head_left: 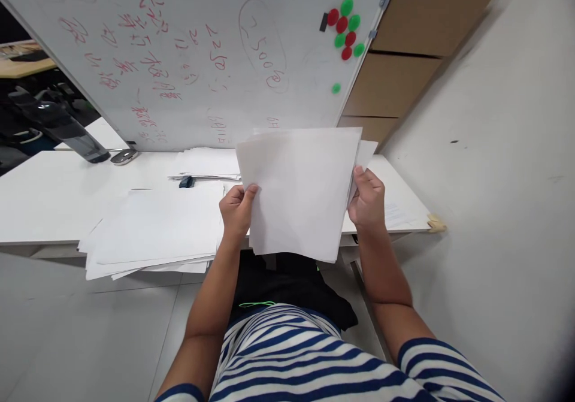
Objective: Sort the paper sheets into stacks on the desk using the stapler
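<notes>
Both my hands hold up white sheets of paper (299,192) in front of me, over the desk's front edge. My left hand (236,209) pinches the left edge, thumb on the front face. At the right side, my right hand (368,197) is closed on paper, its thumb on a sheet (367,153) that sticks out behind the front one. The fingers behind the paper are hidden. To the left of my left hand, a loose stack of white paper (157,225) lies on the desk and overhangs its front edge.
On the white desk (45,198), another paper pile (209,162) lies behind a small dark clip (186,181). A mouse (124,156) and a dark bottle (67,126) are at the back left. A whiteboard (305,54) with magnets stands behind; cardboard boxes (390,84) and a wall (494,168) are right.
</notes>
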The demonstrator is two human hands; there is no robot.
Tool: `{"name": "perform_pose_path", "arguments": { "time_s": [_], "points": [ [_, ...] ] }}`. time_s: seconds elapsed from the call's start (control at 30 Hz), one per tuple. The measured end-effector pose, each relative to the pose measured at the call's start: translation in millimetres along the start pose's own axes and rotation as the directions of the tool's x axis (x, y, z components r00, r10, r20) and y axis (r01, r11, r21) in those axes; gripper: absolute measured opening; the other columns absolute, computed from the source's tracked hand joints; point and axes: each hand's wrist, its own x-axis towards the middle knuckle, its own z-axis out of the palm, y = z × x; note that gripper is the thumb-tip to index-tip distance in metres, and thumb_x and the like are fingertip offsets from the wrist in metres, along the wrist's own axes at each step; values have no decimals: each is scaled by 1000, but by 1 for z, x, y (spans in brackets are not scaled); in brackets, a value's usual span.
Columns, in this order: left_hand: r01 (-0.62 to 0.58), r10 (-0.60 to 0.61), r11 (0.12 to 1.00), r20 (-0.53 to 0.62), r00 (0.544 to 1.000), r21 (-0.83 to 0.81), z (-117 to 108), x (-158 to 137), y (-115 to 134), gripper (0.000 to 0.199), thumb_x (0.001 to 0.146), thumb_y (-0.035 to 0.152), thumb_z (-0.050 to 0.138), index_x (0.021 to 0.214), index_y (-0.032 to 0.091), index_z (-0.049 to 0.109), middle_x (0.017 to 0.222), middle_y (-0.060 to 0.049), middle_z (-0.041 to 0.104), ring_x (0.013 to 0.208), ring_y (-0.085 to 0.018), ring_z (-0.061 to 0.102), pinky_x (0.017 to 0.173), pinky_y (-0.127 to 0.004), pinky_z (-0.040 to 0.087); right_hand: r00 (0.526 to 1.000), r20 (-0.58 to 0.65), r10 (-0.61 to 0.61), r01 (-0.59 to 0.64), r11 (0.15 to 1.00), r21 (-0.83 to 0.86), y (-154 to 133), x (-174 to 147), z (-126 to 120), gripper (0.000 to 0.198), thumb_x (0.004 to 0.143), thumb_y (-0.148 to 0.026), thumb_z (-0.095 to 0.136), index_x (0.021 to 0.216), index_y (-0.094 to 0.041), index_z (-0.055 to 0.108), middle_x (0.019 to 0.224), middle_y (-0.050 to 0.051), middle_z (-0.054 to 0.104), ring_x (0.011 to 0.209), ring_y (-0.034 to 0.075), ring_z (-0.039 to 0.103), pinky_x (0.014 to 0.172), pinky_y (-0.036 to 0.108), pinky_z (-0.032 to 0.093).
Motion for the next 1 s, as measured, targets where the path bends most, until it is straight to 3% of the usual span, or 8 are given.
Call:
{"name": "perform_pose_path", "arguments": {
  "time_s": [0.17, 0.27, 0.4, 0.5, 0.7, 0.87, 1.0],
  "points": [
    [-98, 98, 988, 8, 995, 121, -6, 1, -3, 33, 82, 50, 67, 70, 19, 68, 62, 1, 55, 59, -10, 47, 54, -22, 38, 995, -84, -58, 46, 989, -140, 12, -1, -3, 36, 88, -49, 61, 68, -22, 51, 61, -4, 50, 59, 12, 53, 54, 26, 46],
    [-109, 112, 984, -13, 994, 142, -5, 2, -9, 34, 85, 50, 63, 74, 19, 70, 67, 1, 59, 65, -11, 52, 59, -23, 41, 994, -100, -41, 31, 994, -106, 13, -2, -3, 40, 85, -48, 66, 62, -21, 47, 58, -5, 47, 57, 11, 51, 53, 25, 45],
    [0, 3, 998, -45, 999, 63, -1, 4, -15, 33, 80, 52, 68, 86, 20, 70, 73, 0, 65, 68, -12, 58, 62, -23, 45, 997, 38, 62, -62, 998, 14, 11, -2, -4, 31, 84, -52, 65, 76, -22, 60, 68, -1, 60, 66, 15, 59, 57, 29, 50],
    [98, -99, 995, -33, 995, -35, 1, 5, -20, 43, 76, 52, 73, 105, 23, 61, 65, 3, 63, 57, -11, 57, 56, -22, 45, 995, 70, 69, -69, 998, -8, 11, -3, -3, 32, 85, -53, 62, 77, -23, 60, 67, -1, 59, 63, 15, 58, 54, 28, 48],
    [128, -129, 987, -5, 992, -93, 0, 8, -31, 42, 75, 53, 74, 92, 25, 49, 51, 11, 43, 39, -5, 33, 42, -17, 27, 993, -106, -55, 30, 975, -219, 10, -7, 3, 49, 84, -53, 64, 58, -22, 37, 54, -7, 32, 49, 8, 34, 44, 23, 29],
    [172, -172, 974, 16, 985, -146, 0, 6, -37, 43, 74, 56, 73, 88, 24, 47, 58, 9, 48, 43, -5, 42, 47, -17, 36, 980, -168, -106, 43, 939, -341, 8, -8, 3, 56, 86, -53, 61, 58, -23, 22, 55, -7, 20, 51, 7, 20, 44, 24, 18],
    [234, -228, 958, 55, 972, -165, 2, 2, -42, 47, 75, 55, 73, 105, 25, 54, 70, 4, 62, 53, -9, 56, 53, -21, 45, 980, -168, -106, 38, 930, -365, 10, -8, 3, 53, 87, -51, 60, 58, -23, 24, 56, -7, 20, 51, 8, 20, 45, 25, 18]
  ]
}}
